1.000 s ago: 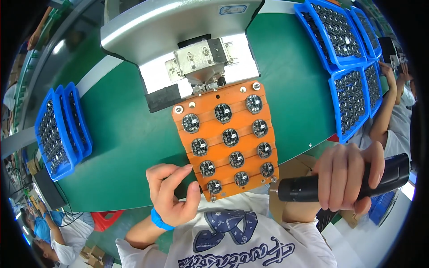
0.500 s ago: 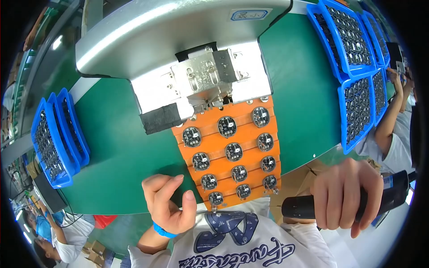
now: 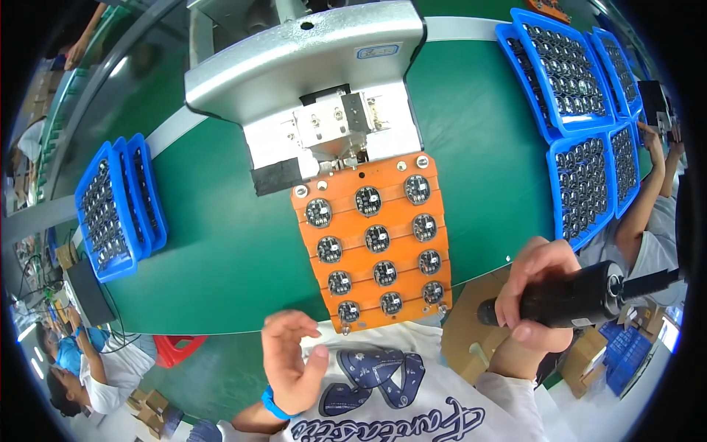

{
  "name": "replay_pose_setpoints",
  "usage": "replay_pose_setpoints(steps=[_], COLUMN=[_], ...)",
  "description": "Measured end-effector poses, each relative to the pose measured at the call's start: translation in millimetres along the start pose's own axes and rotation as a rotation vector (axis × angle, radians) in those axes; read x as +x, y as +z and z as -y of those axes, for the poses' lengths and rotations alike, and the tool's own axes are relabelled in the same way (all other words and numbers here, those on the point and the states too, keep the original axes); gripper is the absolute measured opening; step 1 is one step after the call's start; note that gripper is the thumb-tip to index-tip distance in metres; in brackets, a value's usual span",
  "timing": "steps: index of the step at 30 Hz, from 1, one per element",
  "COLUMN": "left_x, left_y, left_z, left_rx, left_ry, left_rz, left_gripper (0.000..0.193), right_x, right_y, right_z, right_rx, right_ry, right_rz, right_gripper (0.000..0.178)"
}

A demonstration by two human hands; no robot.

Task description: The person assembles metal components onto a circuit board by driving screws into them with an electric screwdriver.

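Observation:
My right hand (image 3: 541, 291) is wrapped round a black electric screwdriver (image 3: 571, 298) off the table's near right edge. The tool lies roughly level, with its narrow end towards the left and a black cable behind. My left hand (image 3: 294, 361), with a blue wristband, is empty; its fingers are curved and apart near the lower left corner of an orange fixture plate (image 3: 353, 261). Rows of small round black circuit boards (image 3: 377, 239) sit in the plate. The plate's far end meets a silver metal machine (image 3: 331, 129) with a bracket and black tape.
Blue trays (image 3: 560, 132) full of round parts stand at the right on the green table (image 3: 213, 221); more blue trays (image 3: 136, 254) stand at the left. A co-worker's arm (image 3: 641, 199) reaches in at the far right. Cardboard boxes (image 3: 589, 353) lie below the table.
My right hand has turned the screwdriver, so its grip shows differently and the palm side faces up more. My left hand has drawn down from the plate. The view has shifted slightly.

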State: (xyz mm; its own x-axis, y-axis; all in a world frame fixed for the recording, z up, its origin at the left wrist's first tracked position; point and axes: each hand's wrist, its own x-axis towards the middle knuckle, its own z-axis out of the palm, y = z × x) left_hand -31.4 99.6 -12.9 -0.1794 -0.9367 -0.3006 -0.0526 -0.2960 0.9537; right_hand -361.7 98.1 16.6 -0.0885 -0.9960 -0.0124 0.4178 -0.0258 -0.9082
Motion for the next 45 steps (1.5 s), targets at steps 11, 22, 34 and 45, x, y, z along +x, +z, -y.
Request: replay_pose_setpoints(steps=[11, 22, 34, 45], left_x=[21, 145, 158, 163], left_y=[2, 48, 62, 63], left_z=[-28, -83, -92, -95], left_rx=[0.503, 1.303, 1.493, 1.627], left_ry=[0.207, 1.06, 1.121, 1.349], left_rz=[-0.004, 0.441, 0.588, 0.722], left_gripper=[0.014, 0.02, 0.011, 0.014], right_x=[-27, -54, -57, -60], right_y=[13, 10, 9, 14], right_z=[0, -2, -7, -13], right_rx=[-0.087, -0.028, -0.105, -0.098], right_ry=[-0.09, -0.204, -0.215, -0.18], right_rz=[-0.191, -0.199, -0.213, -0.197], right_gripper=[0.053, 0.051, 0.052, 0.051])
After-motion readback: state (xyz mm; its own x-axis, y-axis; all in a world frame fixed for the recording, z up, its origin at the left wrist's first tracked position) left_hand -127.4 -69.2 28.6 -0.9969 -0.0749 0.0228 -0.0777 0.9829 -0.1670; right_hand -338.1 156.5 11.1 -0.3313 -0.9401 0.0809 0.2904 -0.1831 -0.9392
